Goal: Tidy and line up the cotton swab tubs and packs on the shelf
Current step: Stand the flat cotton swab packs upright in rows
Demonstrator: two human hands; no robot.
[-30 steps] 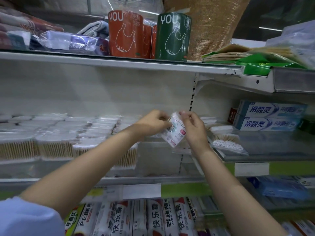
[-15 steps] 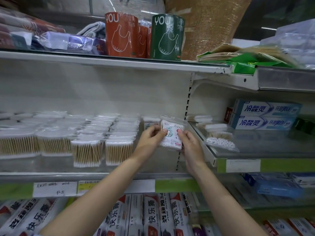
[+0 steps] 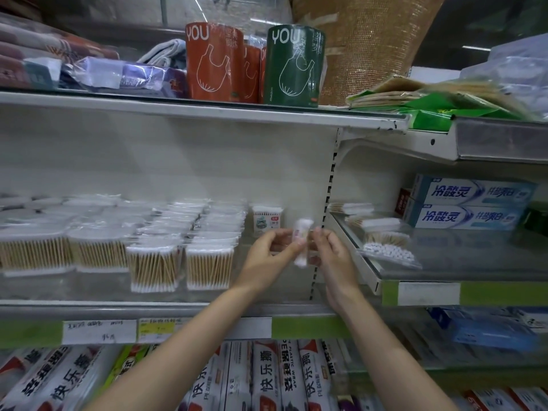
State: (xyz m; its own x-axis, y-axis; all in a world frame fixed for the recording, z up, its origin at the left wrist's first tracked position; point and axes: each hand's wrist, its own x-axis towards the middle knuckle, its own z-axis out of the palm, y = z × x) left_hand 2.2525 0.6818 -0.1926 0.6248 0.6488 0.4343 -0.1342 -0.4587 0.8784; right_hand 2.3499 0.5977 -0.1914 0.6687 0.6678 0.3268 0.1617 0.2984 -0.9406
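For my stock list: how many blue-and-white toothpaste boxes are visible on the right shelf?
2. Upper blue-and-white toothpaste box lies stacked on the lower blue-and-white toothpaste box, at the back of the right shelf. More may be hidden behind.

Rows of swab tubs (image 3: 152, 269) stand on the shelf (image 3: 118, 307). To their right, both hands hold one pack (image 3: 301, 244) before another pack (image 3: 267, 219) at the back.

hands (image 3: 299, 256) pinching swab pack (image 3: 302, 243), shelf (image 3: 148, 307)
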